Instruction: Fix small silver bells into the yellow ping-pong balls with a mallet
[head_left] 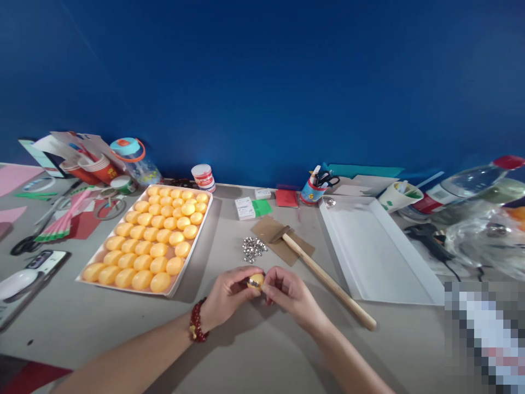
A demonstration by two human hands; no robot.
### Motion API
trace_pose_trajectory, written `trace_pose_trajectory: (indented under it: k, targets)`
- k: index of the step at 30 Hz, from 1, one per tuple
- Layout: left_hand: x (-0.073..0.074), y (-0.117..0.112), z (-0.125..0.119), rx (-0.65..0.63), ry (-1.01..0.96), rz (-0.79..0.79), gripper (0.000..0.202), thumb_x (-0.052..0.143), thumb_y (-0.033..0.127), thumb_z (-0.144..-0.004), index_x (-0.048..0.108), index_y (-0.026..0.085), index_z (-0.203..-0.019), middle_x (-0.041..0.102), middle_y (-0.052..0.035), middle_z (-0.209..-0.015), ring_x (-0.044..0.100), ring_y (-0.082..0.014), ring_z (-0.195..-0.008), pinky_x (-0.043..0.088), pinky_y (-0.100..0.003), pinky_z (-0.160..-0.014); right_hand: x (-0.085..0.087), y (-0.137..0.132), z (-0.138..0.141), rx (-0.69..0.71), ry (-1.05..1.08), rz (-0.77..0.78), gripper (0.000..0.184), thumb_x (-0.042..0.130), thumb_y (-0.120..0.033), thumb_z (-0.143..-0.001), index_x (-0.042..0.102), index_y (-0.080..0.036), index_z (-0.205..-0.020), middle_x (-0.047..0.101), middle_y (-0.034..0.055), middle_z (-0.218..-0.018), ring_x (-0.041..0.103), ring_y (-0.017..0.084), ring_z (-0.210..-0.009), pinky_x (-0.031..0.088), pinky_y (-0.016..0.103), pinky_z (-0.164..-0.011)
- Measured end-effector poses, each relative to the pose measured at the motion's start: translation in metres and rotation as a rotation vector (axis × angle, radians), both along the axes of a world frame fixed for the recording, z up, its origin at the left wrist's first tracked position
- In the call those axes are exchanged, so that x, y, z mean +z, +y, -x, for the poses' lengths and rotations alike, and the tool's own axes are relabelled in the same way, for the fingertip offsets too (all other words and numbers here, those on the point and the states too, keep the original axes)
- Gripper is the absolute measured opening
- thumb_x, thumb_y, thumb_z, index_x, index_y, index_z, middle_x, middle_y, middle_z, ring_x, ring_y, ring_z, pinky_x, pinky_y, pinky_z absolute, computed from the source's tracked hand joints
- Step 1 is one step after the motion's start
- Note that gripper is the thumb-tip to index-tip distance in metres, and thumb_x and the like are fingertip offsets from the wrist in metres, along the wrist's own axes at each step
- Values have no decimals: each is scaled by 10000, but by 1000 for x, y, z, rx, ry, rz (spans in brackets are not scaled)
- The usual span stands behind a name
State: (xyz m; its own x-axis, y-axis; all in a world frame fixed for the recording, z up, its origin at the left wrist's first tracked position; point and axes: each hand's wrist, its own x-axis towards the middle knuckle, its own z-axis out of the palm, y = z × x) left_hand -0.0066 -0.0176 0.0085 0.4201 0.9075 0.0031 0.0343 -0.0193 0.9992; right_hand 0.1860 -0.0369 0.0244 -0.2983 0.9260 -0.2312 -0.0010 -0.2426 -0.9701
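Observation:
Between the thumb and fingers of my left hand [232, 293], which wears a dark red bead bracelet [198, 322], is a small orange ball [256, 280] with shiny silver pieces on its front. My right hand [287, 293] is closed in a pinch against the ball's right side; whatever its fingertips hold is hidden. Just beyond my hands lies a pile of small silver pieces [253, 249] that look like thumbtacks. To the left, similar orange balls [151, 234] fill a shallow white box [189, 244] in rows.
A wooden-handled hammer [324, 273] rests partly on a brown sheet [266, 230]. At right lies a white tray [381, 246] with a small silver item [329, 202]. Small white boxes [245, 209], a pen cup [312, 191], a glue gun [429, 241] and a bottle [463, 183] stand around.

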Motion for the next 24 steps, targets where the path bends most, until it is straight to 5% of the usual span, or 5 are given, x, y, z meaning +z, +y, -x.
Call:
trace_pose_trajectory:
  k: [24]
  targets:
    - [0,-1,-1,7,-11,8,354,743,337,-785,729,156,-1089,740,-106,-1082,671,-233,-986,525,-322,-902,0,-2,1,-14,-116,-78,309,625,-477,-866,543,-194,-773,586,-16,-650,564,138,-601,420,247,-584]
